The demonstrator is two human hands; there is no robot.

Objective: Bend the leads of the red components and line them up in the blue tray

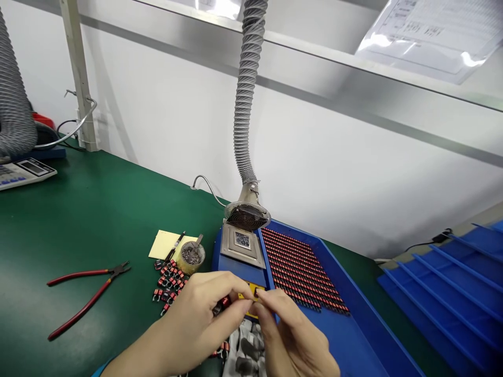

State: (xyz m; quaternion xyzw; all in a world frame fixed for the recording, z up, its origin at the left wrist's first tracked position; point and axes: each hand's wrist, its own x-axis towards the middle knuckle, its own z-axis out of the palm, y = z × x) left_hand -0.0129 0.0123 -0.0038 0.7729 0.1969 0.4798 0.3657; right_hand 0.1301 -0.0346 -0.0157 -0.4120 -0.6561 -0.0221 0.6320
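Two bare hands, left hand (196,319), right hand (293,337), no gloves

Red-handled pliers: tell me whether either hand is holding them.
No, the pliers lie alone on the green table, left of both hands.

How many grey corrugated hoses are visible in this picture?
2. One hose hangs down in the middle, ending above the blue machine. The other hose is at the far left edge, only partly in view. More may be outside the picture.
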